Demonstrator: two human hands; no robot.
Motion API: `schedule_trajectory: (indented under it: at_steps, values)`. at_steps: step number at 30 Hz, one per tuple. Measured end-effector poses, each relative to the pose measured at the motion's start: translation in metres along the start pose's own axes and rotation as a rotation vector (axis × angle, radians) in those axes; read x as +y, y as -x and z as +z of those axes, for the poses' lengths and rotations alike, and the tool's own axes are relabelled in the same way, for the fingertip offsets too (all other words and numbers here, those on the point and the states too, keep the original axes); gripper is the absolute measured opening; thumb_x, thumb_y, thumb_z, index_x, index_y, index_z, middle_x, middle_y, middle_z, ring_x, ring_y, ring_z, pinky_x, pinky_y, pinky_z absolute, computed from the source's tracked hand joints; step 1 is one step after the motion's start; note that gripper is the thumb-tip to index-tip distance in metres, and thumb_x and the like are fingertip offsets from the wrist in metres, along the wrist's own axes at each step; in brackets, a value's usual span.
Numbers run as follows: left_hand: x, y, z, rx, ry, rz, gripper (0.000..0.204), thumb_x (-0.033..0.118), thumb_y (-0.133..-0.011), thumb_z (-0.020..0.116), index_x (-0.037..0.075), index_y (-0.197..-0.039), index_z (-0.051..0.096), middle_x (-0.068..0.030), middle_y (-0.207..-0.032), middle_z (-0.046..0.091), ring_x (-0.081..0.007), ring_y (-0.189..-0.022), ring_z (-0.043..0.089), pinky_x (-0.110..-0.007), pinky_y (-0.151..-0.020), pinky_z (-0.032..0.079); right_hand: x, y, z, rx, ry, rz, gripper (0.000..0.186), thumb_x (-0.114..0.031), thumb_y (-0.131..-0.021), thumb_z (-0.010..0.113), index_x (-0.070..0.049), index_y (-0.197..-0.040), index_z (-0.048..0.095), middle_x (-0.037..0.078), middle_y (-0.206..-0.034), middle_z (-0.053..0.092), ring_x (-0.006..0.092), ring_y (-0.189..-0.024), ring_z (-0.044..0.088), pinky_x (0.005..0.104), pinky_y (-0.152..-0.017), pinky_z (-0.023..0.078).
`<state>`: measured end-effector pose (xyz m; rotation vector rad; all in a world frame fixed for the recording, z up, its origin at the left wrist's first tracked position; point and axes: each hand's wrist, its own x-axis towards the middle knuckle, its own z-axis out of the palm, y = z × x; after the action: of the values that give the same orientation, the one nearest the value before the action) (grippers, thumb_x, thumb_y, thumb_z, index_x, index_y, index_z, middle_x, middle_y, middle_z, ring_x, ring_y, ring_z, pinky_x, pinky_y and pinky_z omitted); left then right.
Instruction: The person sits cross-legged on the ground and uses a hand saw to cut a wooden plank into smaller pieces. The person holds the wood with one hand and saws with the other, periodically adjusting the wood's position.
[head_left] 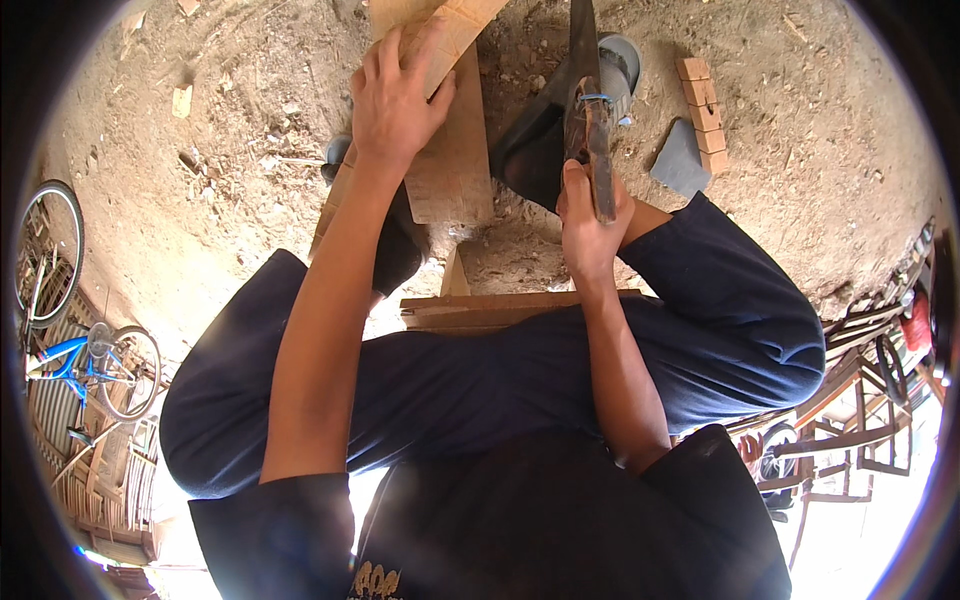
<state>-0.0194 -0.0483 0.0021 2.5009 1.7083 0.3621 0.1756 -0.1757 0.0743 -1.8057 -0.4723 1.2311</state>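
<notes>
My left hand (400, 100) grips a light wooden plank (470, 15) at the top middle, its fingers curled over the wood. A wider board (445, 175) lies beneath that plank. My right hand (595, 220) is closed round the worn handle of a long, dark-bladed tool (583, 35), apparently a saw, with blue cord tied on the handle. The blade points away from me, right of the boards and apart from them. My feet are partly hidden by the boards and tool, in dark footwear and grey sandals (620, 70).
I sit on a wooden beam (450, 312) over a dirt floor (230, 140). A strip of wooden blocks (700, 110) and a dark slab (675, 165) lie at the right. A blue bicycle (70, 365) stands at far left. Wooden frames (850, 440) are at lower right.
</notes>
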Motion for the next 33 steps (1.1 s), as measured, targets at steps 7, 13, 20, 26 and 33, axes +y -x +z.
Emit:
schedule_trajectory:
  at_steps: [7,13,20,26,33]
  values:
    - [-0.0016,0.0,0.0033,-0.011,-0.044,-0.002,0.071,0.036,-0.085,0.072,0.024,-0.149,0.044,-0.0183,-0.136,0.051,-0.0362,-0.119,0.055,-0.051,-0.09,0.05,0.0025,-0.0006,-0.0006,-0.009,-0.02,-0.011,0.023,-0.009,-0.095,0.064,-0.004,-0.074,0.053,-0.007,-0.067,0.044,0.0029,-0.063,0.039,0.0251,-0.055,0.032]
    - [-0.0012,-0.0006,0.0029,0.006,0.001,-0.043,0.078,0.034,-0.084,0.075,0.01,-0.15,0.04,-0.0233,-0.135,0.052,-0.0406,-0.118,0.056,-0.052,-0.091,0.05,0.0041,-0.0005,-0.0013,-0.01,-0.035,-0.003,0.023,-0.009,-0.095,0.064,-0.004,-0.074,0.053,-0.007,-0.067,0.044,0.0029,-0.063,0.038,0.025,-0.054,0.032]
    - [0.0021,-0.0023,-0.0015,-0.007,-0.004,-0.007,0.074,0.034,-0.085,0.074,0.021,-0.15,0.042,-0.0227,-0.135,0.052,-0.0408,-0.119,0.055,-0.052,-0.09,0.05,0.0005,-0.0002,-0.0003,-0.004,-0.015,0.011,0.021,-0.008,-0.094,0.063,-0.003,-0.076,0.054,-0.007,-0.067,0.046,0.0031,-0.064,0.039,0.0254,-0.055,0.033]
    - [-0.0009,-0.0004,0.0011,-0.018,-0.014,0.0,0.073,0.034,-0.085,0.074,0.02,-0.15,0.043,-0.0228,-0.136,0.051,-0.0406,-0.119,0.055,-0.053,-0.091,0.05,0.0007,0.0001,-0.0002,-0.007,-0.021,0.007,0.02,-0.009,-0.094,0.064,-0.002,-0.077,0.055,-0.006,-0.068,0.046,0.0034,-0.065,0.04,0.0251,-0.056,0.034]
    - [-0.0016,0.0003,0.0047,-0.017,-0.021,-0.053,0.082,0.035,-0.083,0.075,0.004,-0.148,0.037,-0.0212,-0.135,0.053,-0.0378,-0.119,0.055,-0.05,-0.093,0.049,0.0005,0.0,-0.0015,-0.017,-0.007,0.005,0.02,-0.01,-0.095,0.064,-0.002,-0.078,0.056,-0.006,-0.069,0.047,0.0038,-0.065,0.041,0.025,-0.057,0.035]
